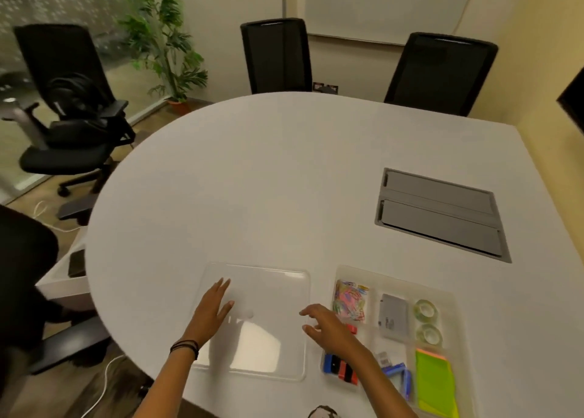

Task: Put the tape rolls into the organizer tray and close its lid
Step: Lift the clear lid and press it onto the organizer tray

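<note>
Tape rolls, two of them and, both clear, already sit one behind the other in a right-hand compartment of the organizer tray, so by the look of it only the lid remains to be dealt with. Going from largest to smallest: a big white table with a rounded far end carries everything, and four black office chairs can be counted around it. One grey cable hatch is set into the table on the right. One clear flat lid lies on the table just left of the tray, apart from it. The tray itself is one shallow clear box split into compartments, holding a pile of coloured paper clips, one grey box, a stack of neon sticky notes and some blue and red clips too small to count. The left hand lies open and flat on the lid, fingers spread. The right hand hovers open over the lid's right edge, fingers curled, gripping nothing. To do this step well, both hands should probably take the lid by opposite edges, lift it level, line its corners up over the tray and press down evenly.
</note>
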The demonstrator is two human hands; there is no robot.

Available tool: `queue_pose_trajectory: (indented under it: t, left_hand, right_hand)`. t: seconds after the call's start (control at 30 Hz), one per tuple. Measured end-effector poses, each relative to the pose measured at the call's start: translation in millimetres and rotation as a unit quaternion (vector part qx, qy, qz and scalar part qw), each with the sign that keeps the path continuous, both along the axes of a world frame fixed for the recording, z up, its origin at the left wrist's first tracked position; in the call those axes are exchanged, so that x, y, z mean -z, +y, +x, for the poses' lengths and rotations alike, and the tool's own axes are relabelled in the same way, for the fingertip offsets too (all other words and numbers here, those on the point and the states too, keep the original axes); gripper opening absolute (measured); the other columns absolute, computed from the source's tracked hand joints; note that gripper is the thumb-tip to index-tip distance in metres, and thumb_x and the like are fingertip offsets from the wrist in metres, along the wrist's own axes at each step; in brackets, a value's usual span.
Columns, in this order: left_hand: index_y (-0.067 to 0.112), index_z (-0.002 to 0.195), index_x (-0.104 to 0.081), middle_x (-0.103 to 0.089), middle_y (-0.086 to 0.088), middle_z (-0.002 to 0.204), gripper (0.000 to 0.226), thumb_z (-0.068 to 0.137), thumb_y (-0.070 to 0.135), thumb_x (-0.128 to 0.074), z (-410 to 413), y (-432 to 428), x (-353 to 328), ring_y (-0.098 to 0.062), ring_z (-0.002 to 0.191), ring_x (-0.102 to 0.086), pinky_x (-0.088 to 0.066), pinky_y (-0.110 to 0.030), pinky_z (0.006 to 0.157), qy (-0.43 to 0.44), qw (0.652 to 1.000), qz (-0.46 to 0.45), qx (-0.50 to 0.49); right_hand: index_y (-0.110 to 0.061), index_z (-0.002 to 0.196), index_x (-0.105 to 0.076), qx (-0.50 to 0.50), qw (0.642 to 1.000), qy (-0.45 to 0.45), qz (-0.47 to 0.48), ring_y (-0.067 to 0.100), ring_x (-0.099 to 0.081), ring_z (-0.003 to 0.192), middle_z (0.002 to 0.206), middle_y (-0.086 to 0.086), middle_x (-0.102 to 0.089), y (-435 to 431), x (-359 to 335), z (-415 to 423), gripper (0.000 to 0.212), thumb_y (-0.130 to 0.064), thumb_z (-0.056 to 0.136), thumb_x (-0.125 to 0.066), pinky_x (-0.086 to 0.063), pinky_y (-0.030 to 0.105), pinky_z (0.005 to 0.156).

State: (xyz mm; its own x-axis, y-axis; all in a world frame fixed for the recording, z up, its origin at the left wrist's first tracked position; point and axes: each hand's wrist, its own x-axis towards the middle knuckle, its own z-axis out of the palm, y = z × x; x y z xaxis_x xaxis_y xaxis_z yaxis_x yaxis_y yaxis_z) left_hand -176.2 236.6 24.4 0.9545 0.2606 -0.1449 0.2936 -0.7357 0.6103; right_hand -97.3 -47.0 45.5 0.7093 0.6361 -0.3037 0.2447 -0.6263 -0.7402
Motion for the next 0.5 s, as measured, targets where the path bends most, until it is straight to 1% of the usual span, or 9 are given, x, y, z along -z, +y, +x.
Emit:
queue_pose_trajectory:
  t: [0.07,0.13,0.2,0.3,0.4,0.5]
  left_hand:
    - [0.011,0.145,-0.022,-0.017,-0.008,0.153,0.058,0.095,0.023,-0.049,-12,19,5,-0.022,0.138,-0.018,-0.017,-0.034,0.111,0.031,0.999,0.011,-0.04]
    - [0.009,0.146,-0.017,-0.012,-0.007,0.154,0.062,0.095,0.026,-0.049,-23,34,12,-0.02,0.139,-0.017,-0.018,-0.032,0.11,0.075,0.995,0.004,-0.071]
    - [0.008,0.146,-0.012,-0.008,-0.007,0.155,0.065,0.096,0.028,-0.048,-30,44,18,-0.018,0.139,-0.015,-0.017,-0.031,0.11,0.126,0.989,-0.012,-0.072]
    - [0.008,0.146,-0.008,-0.006,-0.008,0.155,0.065,0.097,0.027,-0.047,-34,50,25,-0.019,0.14,-0.011,-0.014,-0.03,0.111,0.174,0.983,-0.028,-0.049]
    - [0.007,0.146,-0.013,-0.012,-0.01,0.153,0.062,0.097,0.022,-0.047,-34,54,29,-0.021,0.139,-0.014,-0.014,-0.03,0.111,0.165,0.984,-0.029,-0.058]
    - [0.005,0.143,-0.026,-0.03,-0.014,0.146,0.051,0.096,0.01,-0.046,-34,60,35,-0.025,0.13,-0.034,-0.027,-0.03,0.106,0.13,0.985,-0.035,-0.108]
  right_hand:
    - [-0.015,0.131,-0.039,-0.01,0.999,0.004,-0.038,0.018,-0.041,0.124,0.142,0.008,-0.036,12,7,-2,0.04,-0.023,0.093,-0.046,-0.035,0.027,0.105]
    - [-0.013,0.139,-0.025,-0.004,0.997,0.009,-0.082,0.022,-0.033,0.132,0.148,0.011,-0.027,24,16,-4,0.049,-0.023,0.095,-0.043,-0.026,0.028,0.11]
    - [-0.012,0.142,-0.015,0.026,0.993,0.004,-0.117,0.025,-0.035,0.131,0.145,0.015,-0.028,32,25,-6,0.053,-0.017,0.095,-0.04,-0.029,0.03,0.108]
    - [-0.01,0.141,-0.014,0.085,0.983,-0.02,-0.164,0.026,-0.045,0.12,0.14,0.019,-0.033,43,37,-6,0.054,0.0,0.092,-0.034,-0.042,0.031,0.102]
    - [-0.007,0.14,-0.015,0.113,0.974,-0.035,-0.192,0.026,-0.043,0.124,0.143,0.019,-0.03,48,47,-5,0.054,0.005,0.091,-0.034,-0.04,0.031,0.105]
    - [-0.008,0.142,-0.009,0.127,0.968,-0.022,-0.214,0.028,-0.038,0.13,0.147,0.02,-0.024,53,53,-6,0.057,0.003,0.092,-0.035,-0.035,0.033,0.108]
